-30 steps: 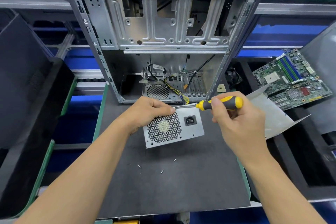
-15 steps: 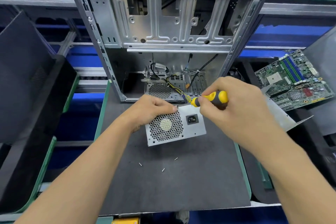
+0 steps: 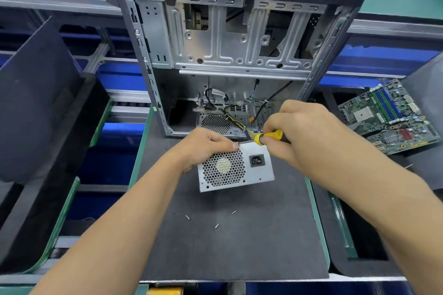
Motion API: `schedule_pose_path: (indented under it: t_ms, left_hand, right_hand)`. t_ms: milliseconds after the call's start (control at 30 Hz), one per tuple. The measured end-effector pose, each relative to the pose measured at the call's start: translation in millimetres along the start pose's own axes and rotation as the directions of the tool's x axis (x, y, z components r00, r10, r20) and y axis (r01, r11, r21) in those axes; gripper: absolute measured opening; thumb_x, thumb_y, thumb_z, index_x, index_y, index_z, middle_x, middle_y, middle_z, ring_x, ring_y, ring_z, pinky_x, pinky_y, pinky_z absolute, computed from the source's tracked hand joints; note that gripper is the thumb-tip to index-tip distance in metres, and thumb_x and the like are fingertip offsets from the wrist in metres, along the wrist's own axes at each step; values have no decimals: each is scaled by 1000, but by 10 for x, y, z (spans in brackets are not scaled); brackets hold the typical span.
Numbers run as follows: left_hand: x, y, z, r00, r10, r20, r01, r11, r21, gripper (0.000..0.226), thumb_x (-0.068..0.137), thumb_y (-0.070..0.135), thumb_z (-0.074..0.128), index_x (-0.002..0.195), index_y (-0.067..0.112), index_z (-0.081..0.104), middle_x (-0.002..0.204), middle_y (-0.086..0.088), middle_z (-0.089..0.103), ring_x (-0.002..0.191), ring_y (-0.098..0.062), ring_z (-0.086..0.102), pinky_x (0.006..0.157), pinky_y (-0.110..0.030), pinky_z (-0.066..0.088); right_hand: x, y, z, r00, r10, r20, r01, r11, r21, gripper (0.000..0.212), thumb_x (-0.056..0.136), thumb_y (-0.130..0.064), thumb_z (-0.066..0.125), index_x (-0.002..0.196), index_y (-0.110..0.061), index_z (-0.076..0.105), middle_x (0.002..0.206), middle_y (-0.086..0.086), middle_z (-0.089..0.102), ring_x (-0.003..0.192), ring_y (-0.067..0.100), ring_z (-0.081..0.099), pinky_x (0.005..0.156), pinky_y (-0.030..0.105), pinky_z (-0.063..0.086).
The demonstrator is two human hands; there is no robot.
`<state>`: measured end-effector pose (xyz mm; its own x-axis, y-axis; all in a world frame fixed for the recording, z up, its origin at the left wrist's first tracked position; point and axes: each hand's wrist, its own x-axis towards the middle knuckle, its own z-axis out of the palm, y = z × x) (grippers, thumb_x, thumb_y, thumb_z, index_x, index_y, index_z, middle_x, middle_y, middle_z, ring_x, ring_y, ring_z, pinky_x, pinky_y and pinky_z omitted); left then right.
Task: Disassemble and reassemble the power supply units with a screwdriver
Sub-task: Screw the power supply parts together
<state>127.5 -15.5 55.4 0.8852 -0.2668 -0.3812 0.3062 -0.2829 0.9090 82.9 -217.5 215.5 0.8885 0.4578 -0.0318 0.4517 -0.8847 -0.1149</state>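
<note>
Left hand [image 3: 203, 145] clamps the perforated steel power supply [image 3: 236, 167] top edge, right hand [image 3: 302, 132] pinching the yellow-handled screwdriver [image 3: 269, 137] just above it.

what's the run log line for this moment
left hand holds grey metal power supply box | right hand grips yellow-handled screwdriver at top edge

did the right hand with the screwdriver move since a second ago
Yes. The right hand has carried the screwdriver leftward along the top edge of the power supply, toward the left hand.
</note>
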Motion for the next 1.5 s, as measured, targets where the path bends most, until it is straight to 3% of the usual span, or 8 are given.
schedule_pose_path:
  t_ms: [533, 700, 833, 933, 1100, 1300, 1367, 1500]
  left_hand:
    - [44, 5, -17, 999, -21, -32, 21, 999, -31, 15, 73, 42, 85, 85, 33, 82, 91, 12, 78, 89, 8, 67, 84, -19, 41]
    - [47, 3, -24, 1000, -18, -17, 17, 998, -66, 10, 77, 29, 85, 85, 25, 83, 94, 9, 78, 92, 4, 69, 84, -16, 43]
    - [45, -10, -29, 1000, -31, 5, 31, 996, -84, 18, 80, 13, 82, 97, 9, 80, 98, 4, 78, 97, -5, 70, 95, -23, 47]
    - [56, 0, -40, 999, -37, -5, 36, 996, -79, 18, 80, 13, 80, 98, 9, 80, 100, 2, 78, 99, -4, 69, 94, -19, 45]
    - [74, 33, -43, 999, -33, -40, 30, 998, -60, 13, 80, 13, 81, 93, 9, 80, 96, 0, 78, 92, -4, 69, 94, -22, 46]
    - [115, 28, -84, 998, -36, -42, 35, 999, -36, 10, 81, 18, 82, 90, 14, 80, 96, 2, 78, 96, -6, 69, 97, -25, 46]
    - [131, 83, -148, 999, -52, 14, 52, 999, 11, 15, 83, 21, 80, 97, 13, 80, 104, 2, 77, 107, -11, 67, 102, -27, 42]
    - [180, 306, -226, 986, -85, 146, 29, 936, 352, 19, 94, 29, 69, 104, 14, 77, 110, -2, 74, 111, -16, 64, 103, -32, 42]
  right_hand:
    - [60, -90, 34, 999, 26, -32, -29, 993, -111, 13, 99, -29, 55, 109, -20, 54, 97, 2, 48, 84, 33, 58, 73, 41, 51]
    - [155, -40, -46, 998, -48, 48, 50, 998, -44, 28, 89, -1, 53, 109, -19, 46, 107, 2, 34, 66, 11, 39, 69, 45, 51]
    - [253, -64, -110, 995, -78, 61, 90, 964, -251, 19, 101, -32, 48, 109, -20, 59, 90, 3, 44, 93, 31, 57, 70, 33, 38]
    - [183, -171, -54, 995, -98, 10, 95, 924, -372, 32, 102, -48, 39, 100, -19, 50, 76, 8, 43, 89, 35, 62, 61, 36, 37]
    - [262, -129, -39, 979, -193, 64, 202, 949, -241, 21, 91, -12, 64, 106, -19, 50, 99, 0, 31, 61, 16, 40, 61, 35, 44]
    - [445, -154, -38, 993, -118, 26, 115, 859, -499, 20, 102, -35, 50, 96, -18, 59, 65, 0, 24, 86, 35, 64, 59, 35, 40]
    - [486, -135, -77, 994, -61, 90, 95, 890, -446, 29, 100, -45, 50, 109, -18, 56, 75, 2, 29, 83, 33, 58, 59, 36, 36]
    - [534, -83, -160, 972, -124, 199, 199, 886, -418, 25, 92, -10, 60, 115, -14, 51, 97, 4, 30, 71, 26, 42, 58, 36, 35]
